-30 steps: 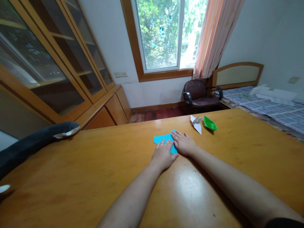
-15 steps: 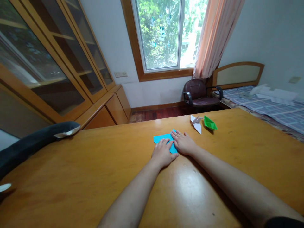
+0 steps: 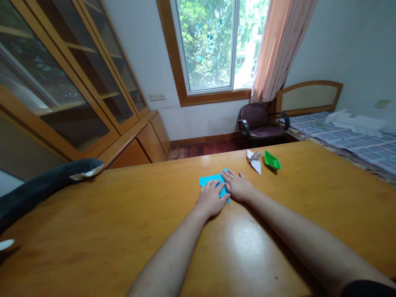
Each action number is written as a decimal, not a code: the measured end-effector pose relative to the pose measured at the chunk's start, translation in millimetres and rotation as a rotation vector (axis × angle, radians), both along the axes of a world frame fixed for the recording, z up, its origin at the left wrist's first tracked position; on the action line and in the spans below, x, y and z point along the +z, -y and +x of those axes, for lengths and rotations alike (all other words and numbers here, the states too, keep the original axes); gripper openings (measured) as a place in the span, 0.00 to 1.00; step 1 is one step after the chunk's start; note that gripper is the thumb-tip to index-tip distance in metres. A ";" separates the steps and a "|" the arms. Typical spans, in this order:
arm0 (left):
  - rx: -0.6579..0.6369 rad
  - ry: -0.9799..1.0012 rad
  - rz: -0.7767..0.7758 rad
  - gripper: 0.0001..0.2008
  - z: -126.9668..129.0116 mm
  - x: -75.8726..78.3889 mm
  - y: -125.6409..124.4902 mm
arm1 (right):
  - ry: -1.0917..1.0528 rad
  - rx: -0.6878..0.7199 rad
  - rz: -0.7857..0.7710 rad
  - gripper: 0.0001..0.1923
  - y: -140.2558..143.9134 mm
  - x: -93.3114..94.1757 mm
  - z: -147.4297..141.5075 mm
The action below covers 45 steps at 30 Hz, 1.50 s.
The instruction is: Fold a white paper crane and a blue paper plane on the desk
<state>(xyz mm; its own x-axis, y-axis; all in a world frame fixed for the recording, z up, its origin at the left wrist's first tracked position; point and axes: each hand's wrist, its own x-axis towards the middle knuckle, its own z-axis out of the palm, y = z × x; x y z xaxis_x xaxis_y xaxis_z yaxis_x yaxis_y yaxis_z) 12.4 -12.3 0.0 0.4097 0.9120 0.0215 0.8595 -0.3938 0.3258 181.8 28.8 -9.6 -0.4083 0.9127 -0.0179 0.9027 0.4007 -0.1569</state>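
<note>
A folded sheet of light blue paper [image 3: 209,180] lies flat on the wooden table [image 3: 93,231] in front of me. My left hand [image 3: 211,200] rests palm down on its near part, fingers spread over the paper. My right hand [image 3: 239,186] presses flat on the paper's right side, fingers pointing left along a fold. Both hands touch each other's fingertips over the sheet. Much of the paper is hidden under them.
A white paper crane [image 3: 255,161] and a green paper boat [image 3: 272,160] sit on the table beyond my right hand. A dark plush toy [image 3: 40,187] lies at the table's left edge. Behind stand a chair [image 3: 260,121], a bed [image 3: 355,138] and wooden cabinets [image 3: 77,90].
My left hand has slid slightly forward over the blue paper, covering a bit more of it. The right hand stays pressed in place.
</note>
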 end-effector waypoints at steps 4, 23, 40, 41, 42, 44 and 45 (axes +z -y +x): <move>0.012 -0.014 0.064 0.27 2.6 -4.8 0.6 | -0.001 0.000 0.005 0.29 -0.4 -0.7 -0.4; 0.005 -0.141 0.085 0.31 3.1 -11.7 -6.2 | -0.056 -0.012 -0.020 0.29 -3.0 -2.6 -2.4; 0.015 -0.149 0.047 0.33 5.0 -11.0 -7.4 | -0.364 0.309 0.210 0.17 8.5 0.2 39.2; 0.017 -0.148 0.046 0.33 5.2 -10.7 -7.3 | -0.355 0.346 0.220 0.16 13.1 1.5 42.1; 0.019 -0.148 0.044 0.33 5.5 -10.4 -7.1 | -0.340 0.378 0.226 0.16 17.4 2.7 44.2; 0.020 -0.150 0.036 0.33 5.8 -9.5 -6.9 | -0.294 0.430 0.225 0.17 23.9 4.5 46.5; 0.018 -0.151 0.033 0.33 5.9 -9.1 -6.8 | -0.268 0.445 0.222 0.18 25.7 5.2 46.8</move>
<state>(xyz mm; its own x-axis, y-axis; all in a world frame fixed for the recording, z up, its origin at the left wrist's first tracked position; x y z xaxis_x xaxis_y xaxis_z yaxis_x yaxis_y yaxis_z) 18.3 -5.5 -9.2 0.3937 0.9192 -0.0095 0.9050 -0.3858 0.1793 228.7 3.1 -4.4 -0.7189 0.6211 0.3121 0.5790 0.7835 -0.2257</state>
